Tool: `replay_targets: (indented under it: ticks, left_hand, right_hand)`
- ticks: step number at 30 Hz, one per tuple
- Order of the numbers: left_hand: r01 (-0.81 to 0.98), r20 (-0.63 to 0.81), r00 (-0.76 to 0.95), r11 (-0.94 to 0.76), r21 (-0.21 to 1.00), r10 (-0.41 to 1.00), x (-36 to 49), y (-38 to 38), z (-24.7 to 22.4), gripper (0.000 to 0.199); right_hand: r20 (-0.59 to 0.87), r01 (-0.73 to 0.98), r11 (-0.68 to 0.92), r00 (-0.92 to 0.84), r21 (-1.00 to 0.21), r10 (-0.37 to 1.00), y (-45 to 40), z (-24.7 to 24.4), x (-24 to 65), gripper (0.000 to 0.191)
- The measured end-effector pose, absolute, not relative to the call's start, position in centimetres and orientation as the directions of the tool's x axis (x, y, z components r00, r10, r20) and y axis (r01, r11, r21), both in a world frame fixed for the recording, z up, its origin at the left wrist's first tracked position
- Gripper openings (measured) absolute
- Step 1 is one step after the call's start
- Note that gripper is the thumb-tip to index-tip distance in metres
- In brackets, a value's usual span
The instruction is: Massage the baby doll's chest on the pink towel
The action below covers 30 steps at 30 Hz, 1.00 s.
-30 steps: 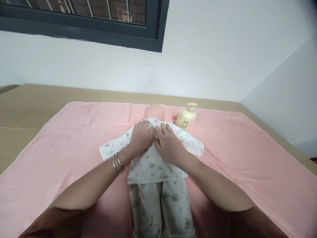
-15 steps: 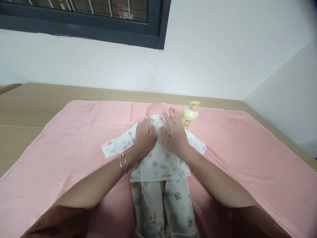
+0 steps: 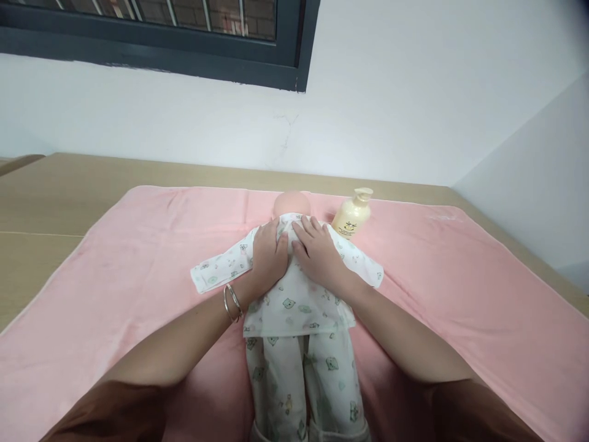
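A doll lies on a pink blanket (image 3: 151,245), wearing a white patterned top (image 3: 294,307) and matching trousers (image 3: 331,374). Its smooth bald head (image 3: 291,203) points toward the wall, with no face showing. On the left part of the doll's upper body rests my left hand (image 3: 270,253), thumb apart from the other fingers. My right hand (image 3: 318,250) lies flat over the right part of the chest or back, fingers spread. Both sleeves of the top stretch outward. Neither hand grips anything.
A cream pump bottle (image 3: 352,215) stands on the blanket just beyond the right sleeve. The wooden table (image 3: 55,190) shows around the blanket. Behind it rise a white wall (image 3: 193,123) and a dark window frame (image 3: 257,64).
My right hand has moved slightly left and its fingers have come down from beside the bottle onto the top. My left hand stays on the doll.
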<state>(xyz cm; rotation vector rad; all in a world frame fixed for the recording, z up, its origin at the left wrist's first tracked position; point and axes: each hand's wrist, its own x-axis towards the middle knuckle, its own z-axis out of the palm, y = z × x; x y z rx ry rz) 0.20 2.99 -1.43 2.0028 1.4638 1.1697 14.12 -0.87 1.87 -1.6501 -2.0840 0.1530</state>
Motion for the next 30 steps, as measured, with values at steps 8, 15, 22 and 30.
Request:
replay_targets:
  ticks: [8,15,22,30]
  left_hand:
    - [0.585,0.379,0.115,-0.371,0.721,0.918,0.2,2.9,-1.2,0.043]
    - [0.592,0.387,0.121,-0.379,0.711,0.914,0.2,2.9,-1.2,0.04]
    - [0.704,0.369,0.187,-0.386,0.596,0.91,0.1,3.6,-1.4,0.042]
    - [0.873,0.245,0.254,-0.33,0.359,0.936,-2.2,4.7,0.4,0.043]
  right_hand:
    - [0.282,0.893,0.25,-0.147,-0.375,0.948,-1.3,2.4,13.9,0.05]
    - [0.273,0.876,0.22,-0.106,-0.43,0.956,-1.2,2.5,13.9,0.056]
    - [0.14,0.941,0.217,-0.186,-0.26,0.973,-1.0,1.9,13.3,0.055]
    - [-0.097,0.913,0.341,-0.369,-0.223,0.924,-5.4,6.8,14.3,0.058]
